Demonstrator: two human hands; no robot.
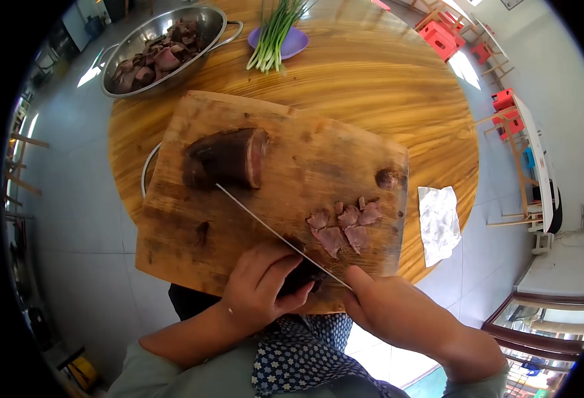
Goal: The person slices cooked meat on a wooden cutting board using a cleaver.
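Note:
My left hand is closed on a dark piece of cooked meat near the front edge of the wooden cutting board. In my right hand is the handle of a knife, its thin blade slanting across the board to the upper left. The blade runs right beside the meat and the left fingers, and it hides part of both. Thin meat slices lie to the right of the blade. A larger dark meat chunk with a cut face rests farther back, and a small end piece sits at the right.
A steel colander-like basin with meat chunks stands at the back left of the round wooden table. Green onions lie over a purple plate. A crumpled white tissue is at the right edge. Red stools stand beyond.

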